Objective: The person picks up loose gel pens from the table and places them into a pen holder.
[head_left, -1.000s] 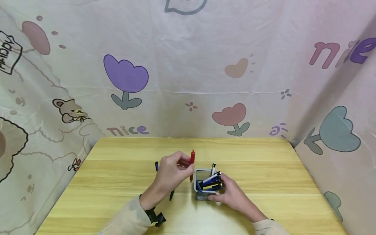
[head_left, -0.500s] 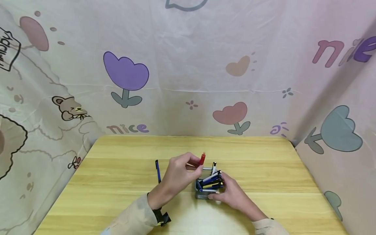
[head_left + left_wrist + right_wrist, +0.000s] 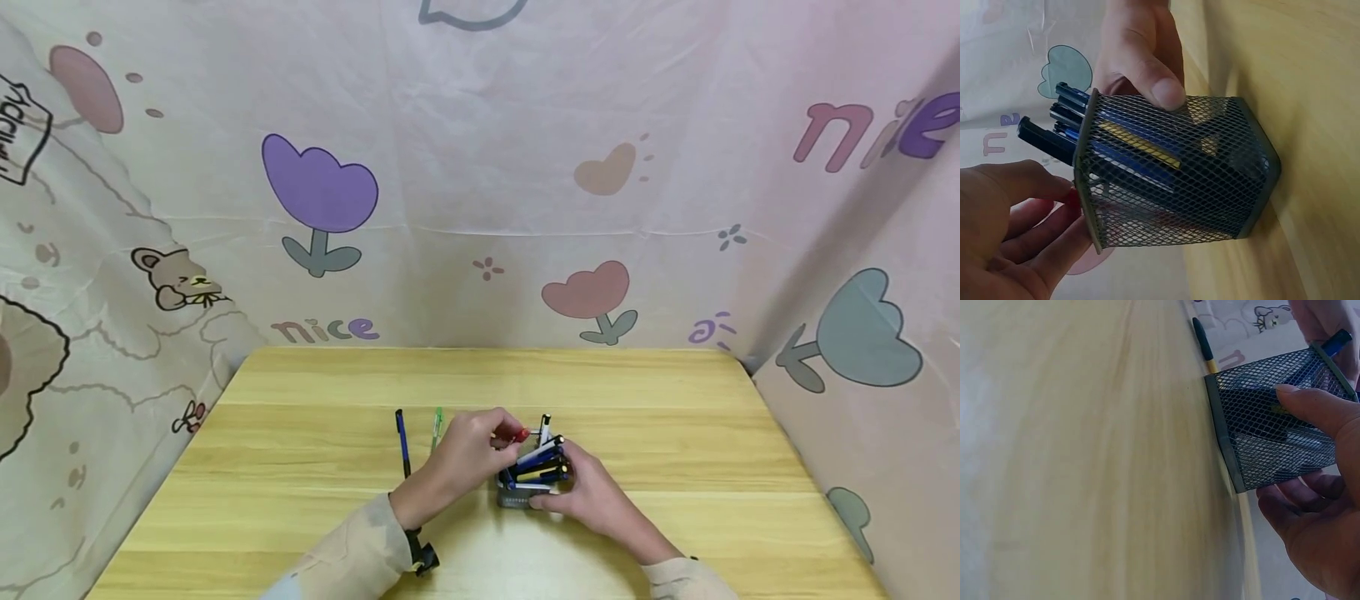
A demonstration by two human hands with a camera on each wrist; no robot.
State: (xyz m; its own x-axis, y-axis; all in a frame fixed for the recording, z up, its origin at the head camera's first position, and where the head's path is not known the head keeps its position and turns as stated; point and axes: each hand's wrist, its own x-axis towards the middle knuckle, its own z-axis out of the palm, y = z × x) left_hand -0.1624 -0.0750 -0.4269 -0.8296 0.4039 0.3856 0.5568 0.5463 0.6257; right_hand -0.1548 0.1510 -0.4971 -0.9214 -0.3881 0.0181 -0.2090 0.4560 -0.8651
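A dark mesh pen holder (image 3: 1166, 175) stands on the table with several pens (image 3: 543, 462) leaning to its right side. My right hand (image 3: 596, 492) grips the holder from the right, thumb at the front and fingers behind; the right wrist view shows the thumb pressed on the mesh (image 3: 1272, 428). With thumb and fingertips, my left hand (image 3: 468, 454) pinches a red pen (image 3: 522, 435) at the holder's left part. Only the pen's red top end shows above the fingers. In the left wrist view its lower part is faint behind the mesh.
Left of the holder, a blue pen (image 3: 402, 442) and a green pen (image 3: 437, 425) lie on the wooden table (image 3: 300, 467), partly behind the left hand and forearm. A patterned cloth (image 3: 450, 167) hangs behind the table and along both sides.
My left hand has carried the red pen right, over the holder, then lowered it into the holder. The green pen has come into view. My right hand has kept its grip on the holder.
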